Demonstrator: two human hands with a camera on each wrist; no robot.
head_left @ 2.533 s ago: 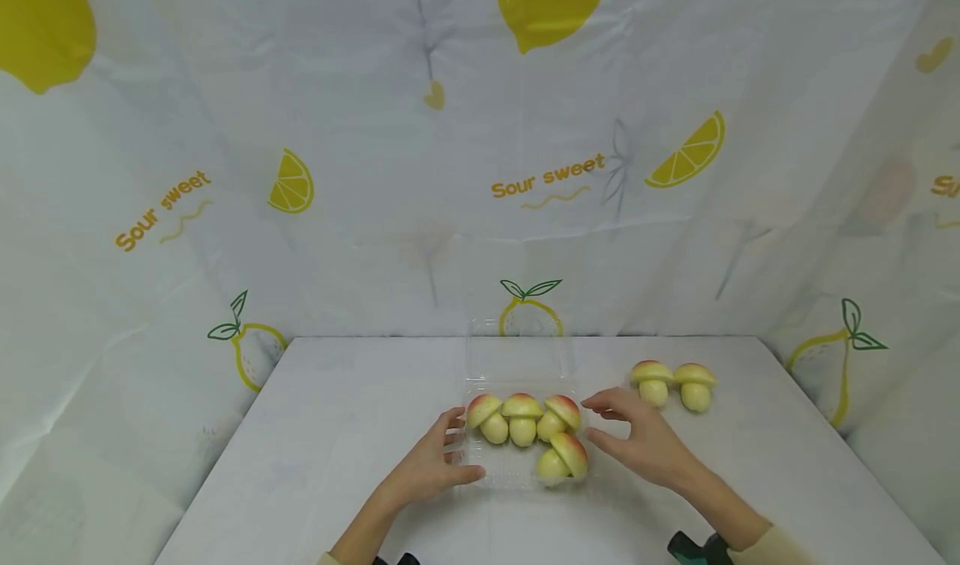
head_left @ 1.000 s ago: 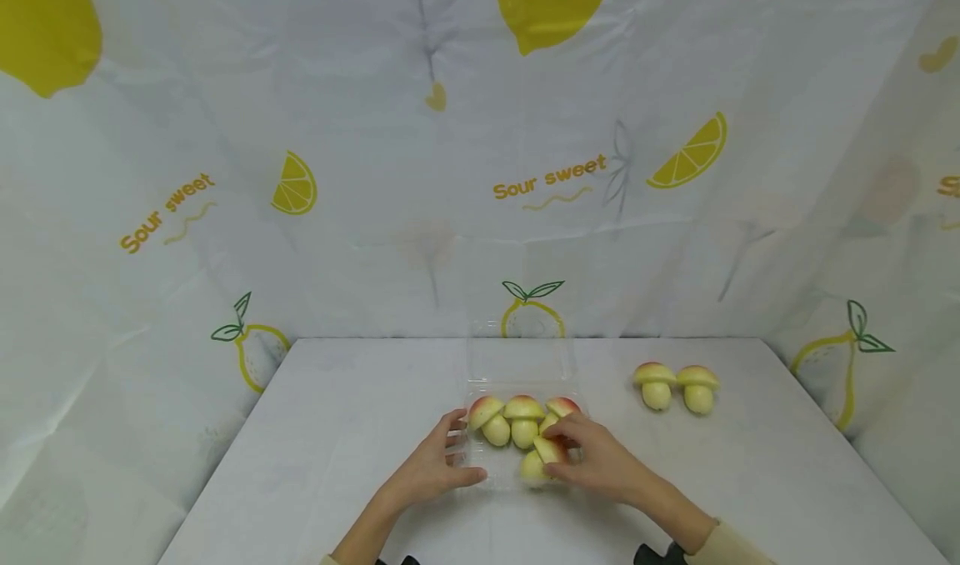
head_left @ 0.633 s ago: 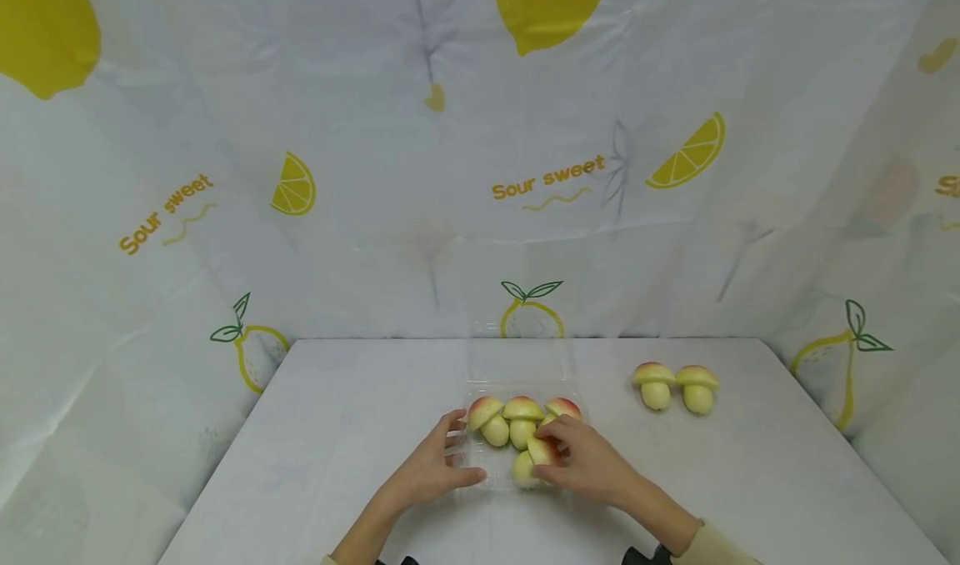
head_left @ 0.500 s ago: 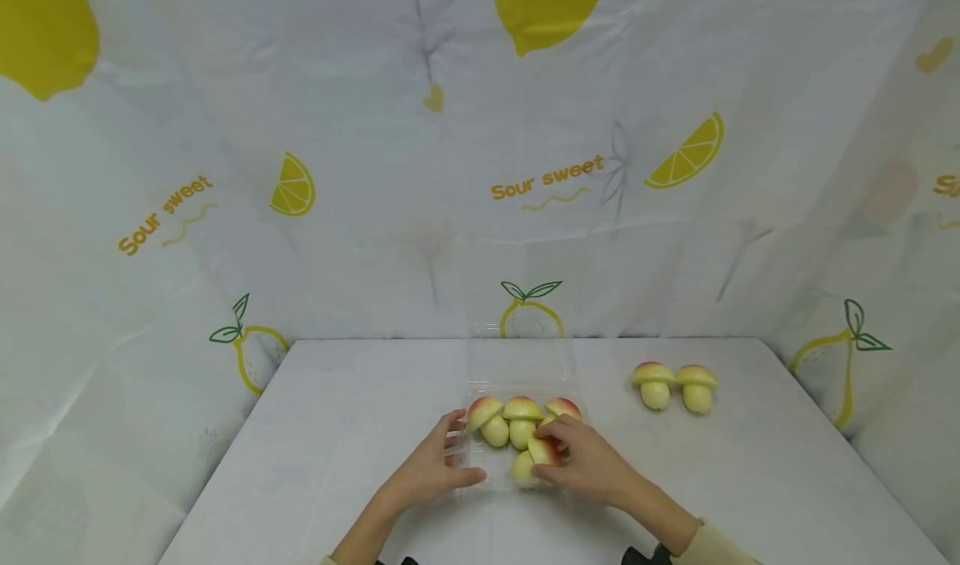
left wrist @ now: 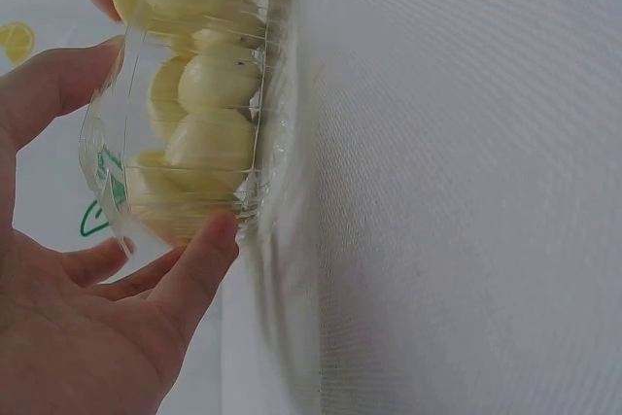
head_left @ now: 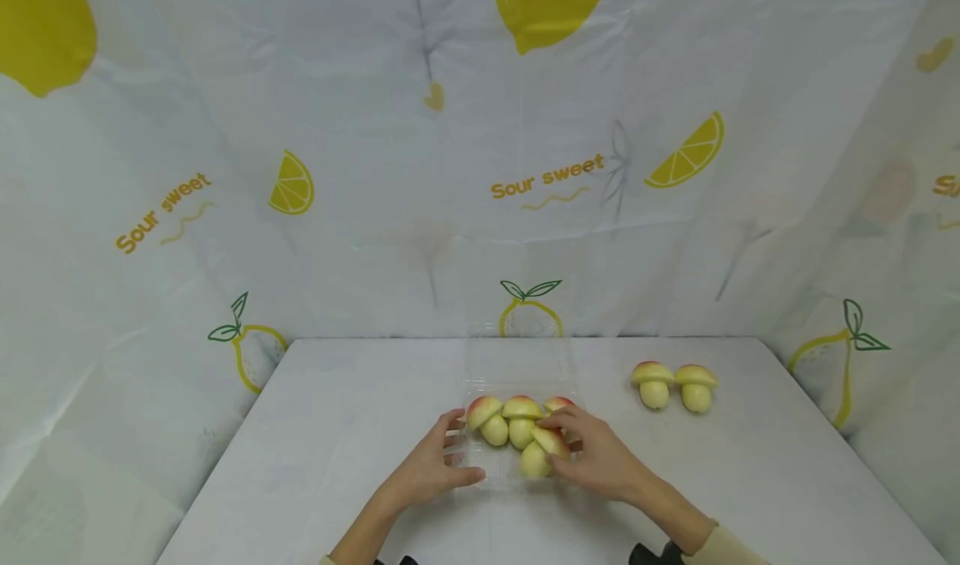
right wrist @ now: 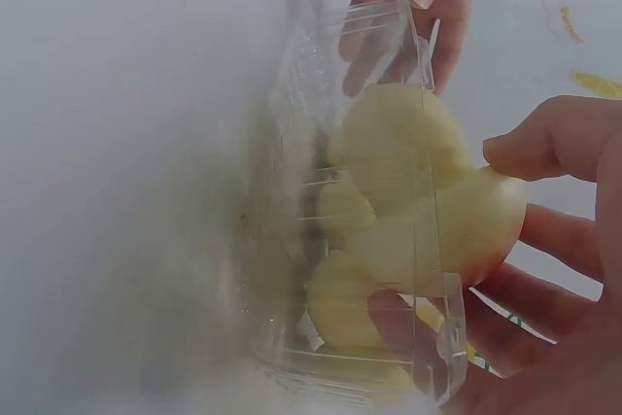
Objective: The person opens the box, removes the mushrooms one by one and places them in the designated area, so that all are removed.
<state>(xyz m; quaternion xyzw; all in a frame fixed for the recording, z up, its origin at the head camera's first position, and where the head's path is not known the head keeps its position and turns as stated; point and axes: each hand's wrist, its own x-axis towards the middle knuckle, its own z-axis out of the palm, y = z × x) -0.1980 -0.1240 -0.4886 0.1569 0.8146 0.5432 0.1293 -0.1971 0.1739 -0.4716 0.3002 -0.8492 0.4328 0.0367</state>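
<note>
Right hand (head_left: pixel 600 463) pinching the front mushroom (head_left: pixel 542 451) has nudged it back toward the row of three in the tray (head_left: pixel 480 475), left hand (head_left: pixel 431 467) still bracing the tray's left wall, fingers straight; two mushrooms (head_left: pixel 673 384) remain outside.

We see only part of the third mushroom (head_left: pixel 558 402) in the back row, since the right hand (head_left: pixel 600 461) covers it. The clear box (head_left: pixel 480 473) barely shows in the head view (its walls almost vanish), and the table (right wrist: pixel 117 191) blurs in the right wrist view.
</note>
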